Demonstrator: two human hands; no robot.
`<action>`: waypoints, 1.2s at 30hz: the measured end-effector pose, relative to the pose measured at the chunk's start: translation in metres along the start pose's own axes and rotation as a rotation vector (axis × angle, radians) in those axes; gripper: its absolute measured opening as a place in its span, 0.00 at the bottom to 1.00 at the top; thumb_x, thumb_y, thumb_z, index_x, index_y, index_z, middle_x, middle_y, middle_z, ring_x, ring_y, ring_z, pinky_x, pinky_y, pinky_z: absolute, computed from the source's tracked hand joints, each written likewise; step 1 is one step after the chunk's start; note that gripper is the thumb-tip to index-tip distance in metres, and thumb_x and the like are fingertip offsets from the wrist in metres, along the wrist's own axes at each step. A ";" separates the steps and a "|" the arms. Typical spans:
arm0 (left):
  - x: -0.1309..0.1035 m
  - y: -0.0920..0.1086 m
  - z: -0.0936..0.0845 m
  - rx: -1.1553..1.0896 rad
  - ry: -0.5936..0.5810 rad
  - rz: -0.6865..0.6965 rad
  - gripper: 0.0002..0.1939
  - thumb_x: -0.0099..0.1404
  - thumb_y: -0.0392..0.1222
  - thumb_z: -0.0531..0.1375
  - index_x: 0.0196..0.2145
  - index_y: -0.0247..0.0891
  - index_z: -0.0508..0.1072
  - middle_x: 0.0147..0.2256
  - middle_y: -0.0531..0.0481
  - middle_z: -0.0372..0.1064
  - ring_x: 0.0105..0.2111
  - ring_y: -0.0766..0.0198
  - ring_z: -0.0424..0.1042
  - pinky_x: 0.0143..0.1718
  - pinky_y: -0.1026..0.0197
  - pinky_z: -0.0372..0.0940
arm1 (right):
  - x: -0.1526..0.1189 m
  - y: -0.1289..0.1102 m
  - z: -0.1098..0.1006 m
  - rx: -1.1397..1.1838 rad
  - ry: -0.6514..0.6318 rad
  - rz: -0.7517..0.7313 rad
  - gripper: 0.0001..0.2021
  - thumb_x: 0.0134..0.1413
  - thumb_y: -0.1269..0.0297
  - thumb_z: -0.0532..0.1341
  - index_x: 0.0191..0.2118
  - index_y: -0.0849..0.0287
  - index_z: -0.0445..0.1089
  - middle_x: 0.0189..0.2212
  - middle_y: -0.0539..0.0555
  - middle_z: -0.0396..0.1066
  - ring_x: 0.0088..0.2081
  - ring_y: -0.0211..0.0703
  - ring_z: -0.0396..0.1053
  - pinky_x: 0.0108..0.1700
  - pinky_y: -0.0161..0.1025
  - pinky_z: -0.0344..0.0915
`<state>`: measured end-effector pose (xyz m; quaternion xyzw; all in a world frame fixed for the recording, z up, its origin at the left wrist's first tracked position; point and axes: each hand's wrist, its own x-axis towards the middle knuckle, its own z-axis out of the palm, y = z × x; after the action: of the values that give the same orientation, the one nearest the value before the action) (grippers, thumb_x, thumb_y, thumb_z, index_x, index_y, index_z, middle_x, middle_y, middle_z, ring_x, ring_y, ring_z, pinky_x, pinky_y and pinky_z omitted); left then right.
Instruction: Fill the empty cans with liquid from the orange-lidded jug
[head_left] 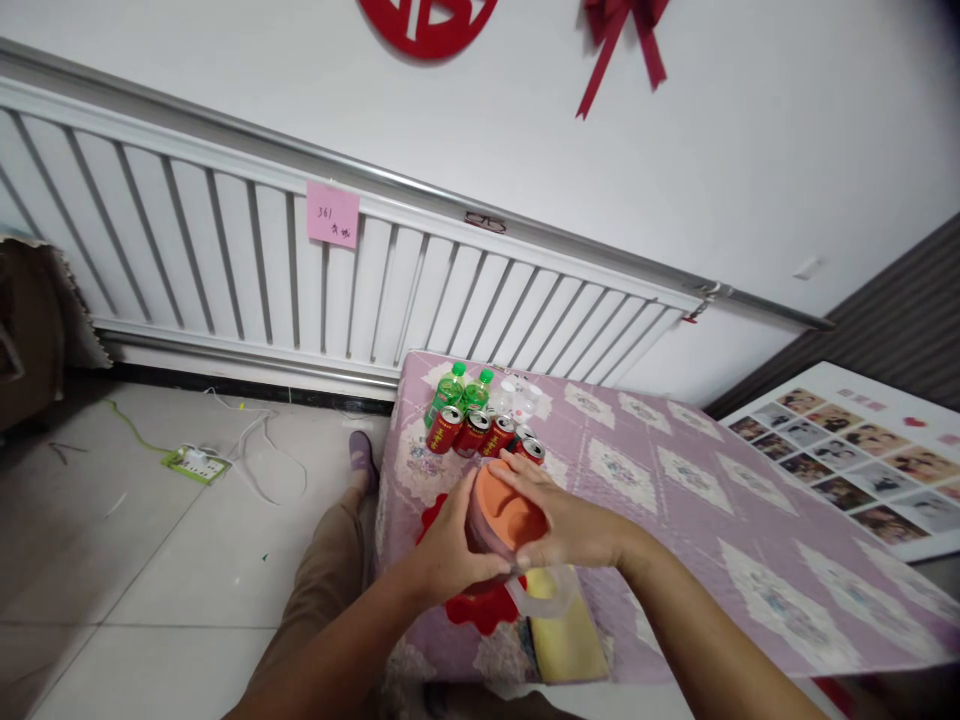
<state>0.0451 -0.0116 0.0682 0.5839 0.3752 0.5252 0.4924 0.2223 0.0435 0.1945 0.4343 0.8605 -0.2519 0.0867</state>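
Observation:
Both hands are closed around a clear pitcher with an orange lid point(499, 500), tilted slightly above the bed-like table. My left hand point(451, 545) wraps its left side, thumb toward the lower rim. My right hand point(566, 520) grips the right side of the lid, fingers along its far edge. The pitcher's clear handle point(547, 597) sticks out toward me. Beneath it lies a red scalloped mat point(487, 608), partly hidden by the hands and pitcher. A folded yellow cloth point(568, 640) lies just to the right of that mat.
Several red drink cans point(474, 434) stand beyond the hands, with green-capped bottles point(452, 390) and clear bottles point(517, 395) behind. A purple patterned tablecloth point(660, 510) covers the table. A white radiator point(442, 290) runs along the wall. A photo board point(862, 450) leans at right; a power strip point(196, 463) lies on the floor.

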 end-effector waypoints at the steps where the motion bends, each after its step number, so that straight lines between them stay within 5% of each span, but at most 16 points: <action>1: 0.000 -0.001 0.001 0.007 0.004 0.001 0.59 0.45 0.35 0.71 0.69 0.39 0.44 0.69 0.38 0.44 0.69 0.44 0.45 0.70 0.42 0.43 | 0.000 -0.001 0.001 0.000 0.021 0.005 0.55 0.43 0.46 0.69 0.72 0.57 0.42 0.73 0.63 0.30 0.72 0.59 0.27 0.68 0.61 0.35; 9: -0.001 -0.001 0.003 0.014 0.049 0.002 0.57 0.45 0.32 0.70 0.68 0.42 0.48 0.69 0.39 0.47 0.68 0.43 0.46 0.69 0.39 0.43 | 0.000 -0.014 0.032 -0.066 0.285 0.144 0.43 0.50 0.47 0.64 0.68 0.60 0.55 0.71 0.67 0.38 0.71 0.66 0.35 0.67 0.64 0.42; 20: -0.001 -0.005 0.005 0.034 0.051 -0.007 0.57 0.45 0.33 0.71 0.68 0.41 0.48 0.68 0.38 0.47 0.69 0.42 0.45 0.69 0.39 0.41 | 0.000 -0.038 0.039 -0.121 0.299 0.300 0.42 0.55 0.43 0.59 0.69 0.63 0.54 0.71 0.68 0.36 0.71 0.69 0.32 0.66 0.64 0.44; 24: -0.002 -0.003 0.003 0.068 0.020 -0.002 0.56 0.47 0.34 0.70 0.68 0.40 0.47 0.68 0.38 0.48 0.69 0.44 0.45 0.70 0.40 0.41 | -0.007 -0.027 0.037 0.078 0.387 0.244 0.43 0.52 0.45 0.61 0.69 0.63 0.53 0.72 0.67 0.36 0.71 0.63 0.30 0.68 0.62 0.39; 27: -0.003 -0.002 -0.001 0.095 0.006 0.009 0.57 0.47 0.34 0.69 0.69 0.41 0.44 0.69 0.39 0.45 0.69 0.45 0.45 0.69 0.41 0.42 | -0.016 -0.004 0.044 0.330 0.697 0.170 0.39 0.53 0.44 0.58 0.67 0.60 0.57 0.71 0.63 0.44 0.71 0.57 0.38 0.68 0.58 0.41; 31: -0.004 -0.011 -0.005 0.129 0.009 0.019 0.55 0.49 0.35 0.69 0.68 0.43 0.45 0.69 0.41 0.46 0.68 0.46 0.47 0.69 0.41 0.43 | -0.028 0.027 0.081 0.848 1.142 0.285 0.35 0.48 0.37 0.60 0.55 0.57 0.67 0.59 0.66 0.66 0.60 0.60 0.63 0.60 0.57 0.60; 33: -0.005 -0.017 -0.004 0.136 -0.001 0.006 0.53 0.49 0.34 0.68 0.68 0.44 0.47 0.68 0.43 0.48 0.68 0.46 0.48 0.69 0.41 0.44 | -0.032 0.034 0.109 1.026 1.215 0.319 0.30 0.47 0.37 0.62 0.47 0.56 0.69 0.49 0.61 0.74 0.52 0.56 0.70 0.54 0.51 0.65; 36: -0.007 -0.023 -0.001 0.123 -0.007 -0.007 0.51 0.51 0.33 0.66 0.68 0.44 0.47 0.68 0.43 0.50 0.68 0.48 0.50 0.69 0.42 0.45 | -0.036 0.035 0.147 1.137 1.129 0.322 0.24 0.49 0.38 0.62 0.38 0.55 0.71 0.35 0.54 0.75 0.39 0.48 0.71 0.43 0.43 0.68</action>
<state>0.0450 -0.0128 0.0442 0.6135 0.4070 0.4977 0.4586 0.2612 -0.0395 0.0687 0.5918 0.4424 -0.3776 -0.5581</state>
